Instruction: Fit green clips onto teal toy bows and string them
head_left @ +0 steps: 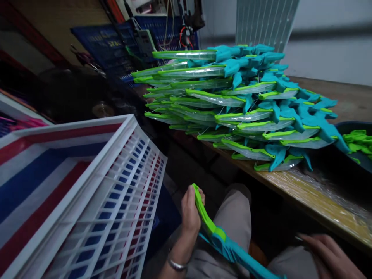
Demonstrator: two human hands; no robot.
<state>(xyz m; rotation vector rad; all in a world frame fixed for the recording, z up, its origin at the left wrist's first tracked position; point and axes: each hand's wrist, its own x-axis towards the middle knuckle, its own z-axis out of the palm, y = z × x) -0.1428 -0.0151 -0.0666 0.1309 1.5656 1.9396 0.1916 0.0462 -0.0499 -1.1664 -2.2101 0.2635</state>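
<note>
My left hand (191, 211), with a metal band at the wrist, is closed around the lime-green end of a long green and teal plastic toy part (216, 232). The part slants down to the right over my lap, its teal end nearest my right leg. My right hand (328, 252) is at the lower right, apart from the part, its fingers drawn together. Something small and pale shows at its fingertips, too small to name. Ahead, a big heap of similar parts (232, 104) with clear, green and teal sections lies stacked on the bench.
A white plastic crate (128, 182) with a red, white and blue striped lining stands at my left. The wooden bench (316, 197) has clear film along its edge. A dark tub (360, 159) holding green pieces sits at the right. Blue crates (116, 46) stand behind.
</note>
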